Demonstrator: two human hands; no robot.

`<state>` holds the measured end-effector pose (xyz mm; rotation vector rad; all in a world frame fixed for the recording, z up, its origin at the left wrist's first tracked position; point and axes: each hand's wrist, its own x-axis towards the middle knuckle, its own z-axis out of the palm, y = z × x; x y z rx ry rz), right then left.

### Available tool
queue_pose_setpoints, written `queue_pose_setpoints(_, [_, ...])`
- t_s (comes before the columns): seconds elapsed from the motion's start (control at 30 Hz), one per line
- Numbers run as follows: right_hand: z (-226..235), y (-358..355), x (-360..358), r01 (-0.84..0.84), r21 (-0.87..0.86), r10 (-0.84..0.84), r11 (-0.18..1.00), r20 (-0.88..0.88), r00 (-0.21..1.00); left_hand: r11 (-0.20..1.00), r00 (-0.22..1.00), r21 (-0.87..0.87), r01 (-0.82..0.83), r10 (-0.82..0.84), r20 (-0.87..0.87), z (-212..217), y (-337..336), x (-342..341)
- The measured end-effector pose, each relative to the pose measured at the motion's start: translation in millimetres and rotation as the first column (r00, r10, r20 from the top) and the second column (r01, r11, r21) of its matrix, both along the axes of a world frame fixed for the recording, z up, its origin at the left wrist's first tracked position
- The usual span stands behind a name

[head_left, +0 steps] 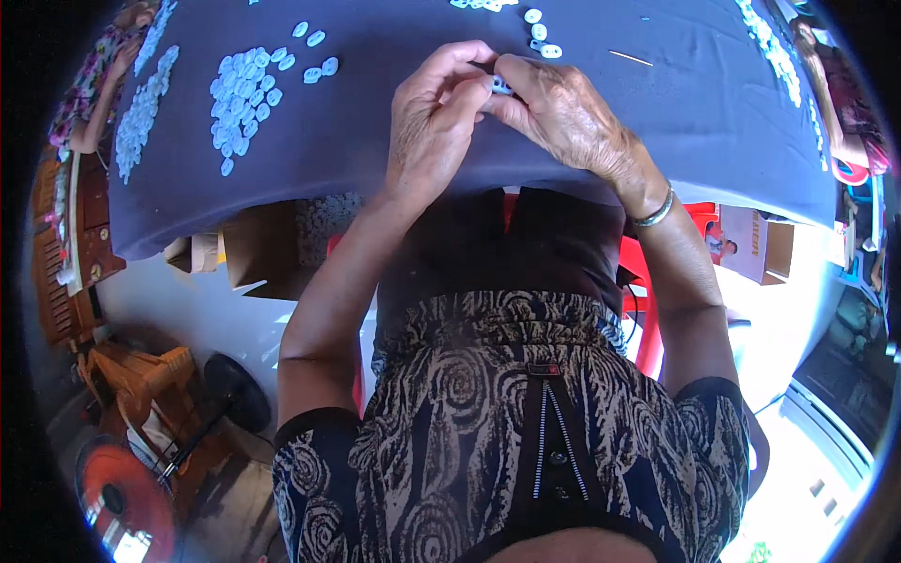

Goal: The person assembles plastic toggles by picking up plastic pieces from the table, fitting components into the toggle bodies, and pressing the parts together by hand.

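Over the near edge of a dark blue cloth-covered table (713, 103), both my hands meet at a small white oval piece with dark holes (501, 85). My left hand (432, 117) is closed, its thumb and fingertips pinched at the piece's left end. From the other side my right hand (563, 108), a bangle on its wrist, grips the piece between thumb and bent forefinger. Fingers cover much of it. Several similar white oval pieces (552, 52) lie in a short line just beyond my right hand. A thin pale stick (631, 58) rests to their right.
Left of my hands spreads a heap of white oval pieces (242, 98). More heaps lie at the table's left (145, 113) and right (774, 47) sides, where other people's arms show. Open cardboard boxes (267, 239) stand below the table. A fan (122, 497) is at lower left.
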<state>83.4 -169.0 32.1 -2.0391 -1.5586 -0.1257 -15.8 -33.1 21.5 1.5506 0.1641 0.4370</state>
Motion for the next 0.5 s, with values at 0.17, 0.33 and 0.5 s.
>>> queue_pose_setpoints(0.17, [4,3,-16,-0.025,0.207,0.042,0.978,-0.077,0.996,0.985,0.971,-0.169,0.022,0.019,0.24,6,-14,-1])
queue_pose_setpoints(0.33, [8,6,-38,-0.074,0.182,0.109,0.98,-0.189,0.976,0.931,0.912,-0.344,0.118,0.035,0.408,8,-33,-6])
queue_pose_setpoints(0.5, [-12,15,-41,-0.005,0.169,0.042,0.986,-0.213,0.976,0.829,0.949,-0.56,-0.005,0.181,0.26,-3,-33,1])
